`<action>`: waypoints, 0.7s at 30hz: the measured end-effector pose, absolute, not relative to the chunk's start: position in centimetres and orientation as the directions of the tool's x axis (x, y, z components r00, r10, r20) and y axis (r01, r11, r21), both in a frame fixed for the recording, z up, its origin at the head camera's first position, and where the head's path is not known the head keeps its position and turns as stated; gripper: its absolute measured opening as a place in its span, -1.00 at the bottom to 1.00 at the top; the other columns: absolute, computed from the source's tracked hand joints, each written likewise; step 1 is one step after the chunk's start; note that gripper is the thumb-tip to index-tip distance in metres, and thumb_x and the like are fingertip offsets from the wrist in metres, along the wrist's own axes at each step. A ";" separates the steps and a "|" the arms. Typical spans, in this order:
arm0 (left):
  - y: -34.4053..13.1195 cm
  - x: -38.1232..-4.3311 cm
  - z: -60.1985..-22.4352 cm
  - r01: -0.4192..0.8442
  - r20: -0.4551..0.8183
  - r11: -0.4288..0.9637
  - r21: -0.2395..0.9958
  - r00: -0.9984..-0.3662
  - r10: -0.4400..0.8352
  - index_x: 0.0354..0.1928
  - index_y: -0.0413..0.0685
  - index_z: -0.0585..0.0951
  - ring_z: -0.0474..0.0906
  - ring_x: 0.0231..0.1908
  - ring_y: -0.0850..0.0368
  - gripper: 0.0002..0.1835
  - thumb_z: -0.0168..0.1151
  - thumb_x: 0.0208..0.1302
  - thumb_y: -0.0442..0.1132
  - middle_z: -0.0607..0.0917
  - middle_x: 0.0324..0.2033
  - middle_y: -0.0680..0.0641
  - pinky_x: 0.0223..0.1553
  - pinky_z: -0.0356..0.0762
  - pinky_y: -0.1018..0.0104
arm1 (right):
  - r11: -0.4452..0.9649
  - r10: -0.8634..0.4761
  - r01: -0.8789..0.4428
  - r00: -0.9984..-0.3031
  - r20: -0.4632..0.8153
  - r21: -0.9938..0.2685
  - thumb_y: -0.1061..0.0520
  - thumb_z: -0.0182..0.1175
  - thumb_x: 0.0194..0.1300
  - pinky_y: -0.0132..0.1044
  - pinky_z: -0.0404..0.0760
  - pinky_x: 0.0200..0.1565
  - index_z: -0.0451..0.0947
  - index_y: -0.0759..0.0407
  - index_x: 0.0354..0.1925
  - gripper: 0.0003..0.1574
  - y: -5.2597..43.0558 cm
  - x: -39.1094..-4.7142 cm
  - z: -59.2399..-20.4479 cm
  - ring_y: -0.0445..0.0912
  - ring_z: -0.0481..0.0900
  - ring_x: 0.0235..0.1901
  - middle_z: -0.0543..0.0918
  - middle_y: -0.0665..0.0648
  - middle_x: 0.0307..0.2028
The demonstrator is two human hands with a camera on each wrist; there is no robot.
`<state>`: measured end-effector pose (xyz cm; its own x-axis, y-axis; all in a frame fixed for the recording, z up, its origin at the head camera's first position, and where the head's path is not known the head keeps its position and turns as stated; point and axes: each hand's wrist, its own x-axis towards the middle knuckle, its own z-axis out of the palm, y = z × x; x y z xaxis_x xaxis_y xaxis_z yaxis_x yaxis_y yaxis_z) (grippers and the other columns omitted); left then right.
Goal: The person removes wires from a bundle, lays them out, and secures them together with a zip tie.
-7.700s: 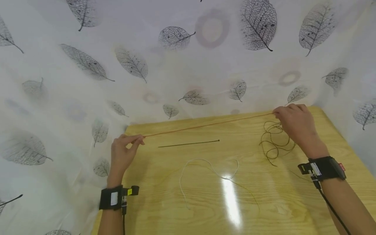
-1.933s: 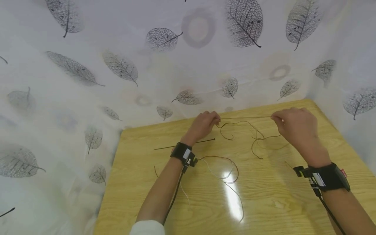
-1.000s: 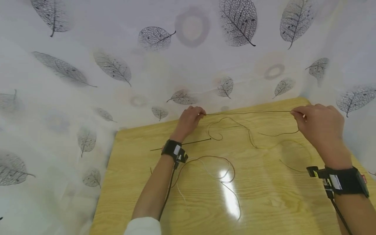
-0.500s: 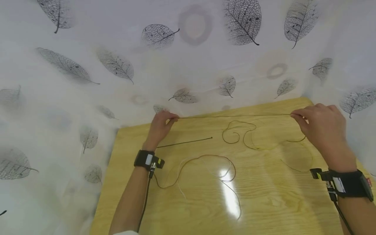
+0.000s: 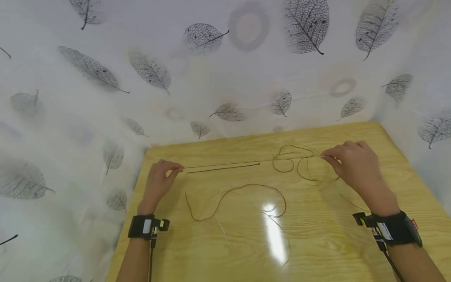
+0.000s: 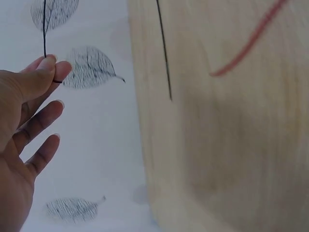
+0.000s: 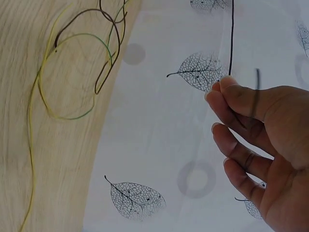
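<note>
A dark string (image 7: 231,38) is drawn nearly straight over the wooden bench (image 5: 327,235), pinched between thumb and fingers by the left hand (image 5: 160,178) at one end of the span and the right hand (image 5: 356,166) at the other. In the head view it runs just beyond a short black cord (image 5: 223,168), almost parallel to it; whether it touches the bench cannot be told. A light, even pull from both sides should suffice, since string this thin would probably slip or twist under a hard tug. Fingertip pinches suit it well, leaving the line in plain sight for judging straightness. Moving both hands at one pace ought to stop the middle from sagging. The likeliest snag is on the right, where dark loops (image 5: 292,145) and a yellow thread (image 7: 31,145) lie near that hand, so lift clear of them before shifting sideways. The red cord (image 5: 246,185) and white string (image 5: 221,226) cross nearer the person; low wrists could drag them.
</note>
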<state>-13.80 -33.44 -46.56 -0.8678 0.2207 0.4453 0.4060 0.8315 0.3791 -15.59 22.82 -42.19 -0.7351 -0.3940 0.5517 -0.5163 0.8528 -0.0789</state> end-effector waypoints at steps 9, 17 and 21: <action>-35.7 -9.5 -49.0 0.333 0.374 0.872 0.359 -0.907 0.192 -0.29 0.00 0.80 0.57 -0.36 0.05 -0.84 0.48 0.03 -0.32 0.81 -0.39 0.03 -0.25 0.44 0.00 | 0.836 -0.424 -0.523 -0.808 0.409 -0.166 0.09 0.49 -0.05 0.06 0.52 -0.12 0.79 0.07 -0.37 -0.82 20.7 -14.4 -45.1 -0.03 0.53 -0.60 0.68 0.02 -0.63; -36.7 -7.8 -50.5 0.257 0.344 0.903 0.343 -0.929 0.133 -0.32 0.06 0.80 0.49 -0.41 0.14 -0.85 0.50 0.00 -0.26 0.81 -0.42 0.07 -0.34 0.33 0.16 | 0.822 -0.440 -0.533 -0.818 0.371 -0.200 0.10 0.50 -0.04 0.07 0.54 -0.20 0.80 0.08 -0.39 -0.84 19.4 -13.6 -47.3 -0.07 0.55 -0.65 0.69 0.03 -0.65; -37.0 -7.3 -51.2 0.228 0.307 0.898 0.377 -0.945 0.111 -0.30 0.08 0.80 0.51 -0.40 0.16 -0.86 0.48 0.04 -0.24 0.80 -0.40 0.09 -0.29 0.38 0.15 | 0.830 -0.436 -0.510 -0.846 0.307 -0.226 0.09 0.48 0.00 0.11 0.52 -0.15 0.80 0.08 -0.38 -0.85 19.0 -13.2 -48.3 -0.05 0.57 -0.63 0.70 0.03 -0.64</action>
<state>-7.32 -37.02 -51.21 -0.9452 0.1106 0.3072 0.2278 0.8976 0.3774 -13.22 19.03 -48.27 -0.8459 -0.4364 0.3066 -0.5101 0.8298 -0.2262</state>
